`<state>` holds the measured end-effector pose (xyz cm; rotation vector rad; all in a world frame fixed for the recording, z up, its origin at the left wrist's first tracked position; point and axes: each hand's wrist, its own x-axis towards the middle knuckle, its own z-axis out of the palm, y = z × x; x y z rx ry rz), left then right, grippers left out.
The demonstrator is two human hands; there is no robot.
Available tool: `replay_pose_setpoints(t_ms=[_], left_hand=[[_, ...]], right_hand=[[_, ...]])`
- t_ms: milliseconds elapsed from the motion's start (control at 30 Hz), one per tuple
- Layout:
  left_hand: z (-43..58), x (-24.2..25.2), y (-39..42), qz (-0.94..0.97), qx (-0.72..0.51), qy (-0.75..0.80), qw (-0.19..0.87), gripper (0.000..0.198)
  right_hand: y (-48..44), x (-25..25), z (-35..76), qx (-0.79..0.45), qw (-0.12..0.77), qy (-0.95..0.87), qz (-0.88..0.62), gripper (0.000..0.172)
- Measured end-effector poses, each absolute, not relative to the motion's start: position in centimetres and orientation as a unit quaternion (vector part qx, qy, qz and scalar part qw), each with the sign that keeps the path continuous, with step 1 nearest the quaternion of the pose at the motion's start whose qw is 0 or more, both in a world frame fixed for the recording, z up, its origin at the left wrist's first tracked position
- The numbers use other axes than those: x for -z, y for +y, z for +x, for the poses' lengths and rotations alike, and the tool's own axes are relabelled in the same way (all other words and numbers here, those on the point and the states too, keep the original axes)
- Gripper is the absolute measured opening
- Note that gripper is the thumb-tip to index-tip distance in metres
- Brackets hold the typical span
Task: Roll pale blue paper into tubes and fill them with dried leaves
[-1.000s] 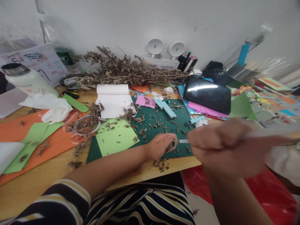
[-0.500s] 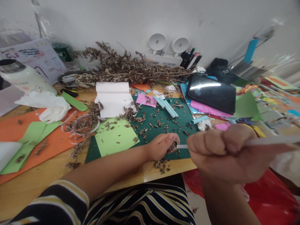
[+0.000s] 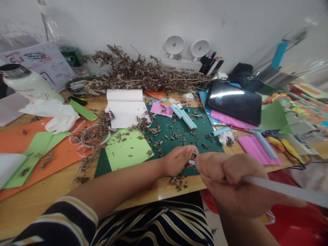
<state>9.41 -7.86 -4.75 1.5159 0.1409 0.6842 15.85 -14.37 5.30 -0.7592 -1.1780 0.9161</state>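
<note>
My left hand rests on the near edge of the dark green cutting mat, fingers pinched round a small clump of dried leaves. My right hand is closed round a long white paper strip, which runs from the left hand's pinch back past my right wrist. The two hands almost touch. Dried leaf crumbs lie on the table just below them. A light green paper sheet lies on the mat to the left.
A pile of dried branches lies along the back wall. White roll of paper, blue paper tubes, dark tablet, pink sheets, orange paper, a white bottle and crumpled tissue surround the mat.
My right hand has moved left and down towards the left hand, carrying the white strip with it. The left hand has stayed in place on the mat edge.
</note>
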Motion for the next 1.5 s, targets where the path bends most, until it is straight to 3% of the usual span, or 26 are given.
replay_pose_setpoints(t_ms=[233,367,433,533,600,667,800,1100,1367,1500], left_hand=[[9.4,4.5,-7.7,0.672,-0.268,0.071,0.686,0.056],[9.1,4.0,-7.4,0.689,-0.226,0.062,0.686,0.062],[9.0,3.7,-7.3,0.701,-0.216,0.055,0.678,0.065],[8.9,3.5,-7.2,0.705,-0.230,0.053,0.669,0.066],[8.9,3.4,-7.3,0.703,-0.244,0.056,0.666,0.065],[8.9,3.5,-7.4,0.702,-0.250,0.061,0.663,0.064],[9.1,3.7,-7.4,0.719,-0.247,0.038,0.648,0.064],[8.8,3.6,-7.4,0.707,-0.220,0.041,0.670,0.070],[9.2,3.5,-7.7,0.665,-0.203,0.090,0.713,0.034],[9.3,3.5,-7.9,0.651,-0.209,0.088,0.725,0.022]], right_hand=[[-15.7,-5.2,17.7,-0.424,0.688,-0.483,-0.336,0.045],[-17.0,-4.3,19.9,-0.237,0.670,-0.554,-0.434,0.019],[-17.1,-3.3,20.3,-0.161,0.613,-0.586,-0.505,0.014],[-16.6,-1.3,19.9,-0.103,0.456,-0.649,-0.601,0.030],[-16.2,-0.2,19.4,-0.022,0.362,-0.678,-0.639,0.023],[-16.0,0.4,19.1,0.040,0.333,-0.690,-0.642,0.012],[-16.0,0.5,19.3,0.008,0.360,-0.691,-0.627,0.006],[-15.9,1.4,19.5,-0.235,0.495,-0.553,-0.628,0.031],[-16.1,1.8,19.7,-0.297,0.558,-0.534,-0.561,0.037],[-16.1,1.1,20.0,-0.368,0.666,-0.455,-0.462,0.019]])
